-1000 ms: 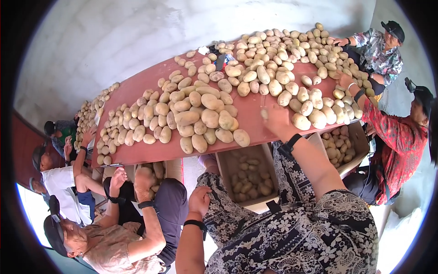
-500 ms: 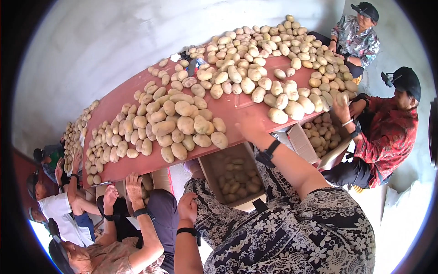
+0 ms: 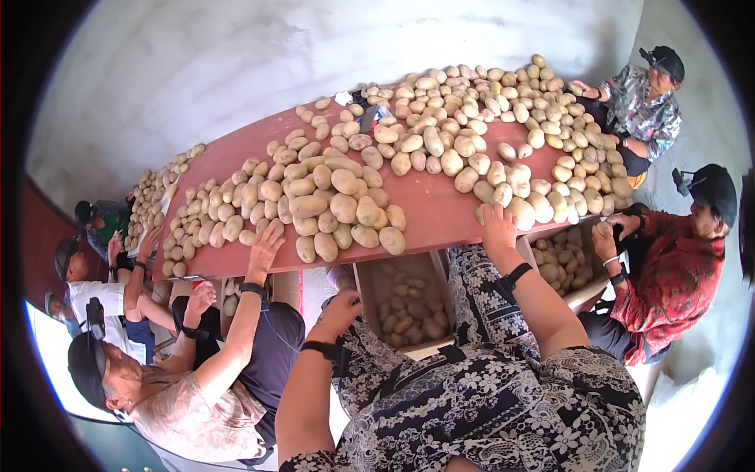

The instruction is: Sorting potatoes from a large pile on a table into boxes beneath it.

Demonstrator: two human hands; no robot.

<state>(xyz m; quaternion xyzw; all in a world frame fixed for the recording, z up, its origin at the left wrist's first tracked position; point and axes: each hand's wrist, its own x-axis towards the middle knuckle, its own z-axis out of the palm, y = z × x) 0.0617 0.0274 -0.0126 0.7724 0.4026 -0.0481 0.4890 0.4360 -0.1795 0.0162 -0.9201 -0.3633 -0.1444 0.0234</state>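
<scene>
1. My right hand [image 3: 499,228] reaches up onto the red surface [image 3: 429,208], its fingers spread and resting at the edge of the heap of potatoes [image 3: 503,169]. The grip is apart, clamped on nothing that I can make out, though the fingertips touch or nearly touch a pale potato [image 3: 521,212] just beside them.
2. My left hand [image 3: 340,308] hangs low, below the rim of the surface, beside the near wall of a cardboard box [image 3: 370,293]. Its fingers curl loosely; whether they hold anything I cannot tell.
3. That box sits under the surface edge, between my two arms, and holds small potatoes [image 3: 409,311].
4. A second box of potatoes [image 3: 562,259] stands to my right, just beyond my right forearm.
5. A separate pile of larger potatoes [image 3: 334,208] lies on the surface ahead of my left hand.
6. To my left, another person's hand [image 3: 265,244] rests flat on the surface edge near that pile.
7. To my right, a person in a red patterned shirt [image 3: 676,291] has both hands at the second box.
</scene>
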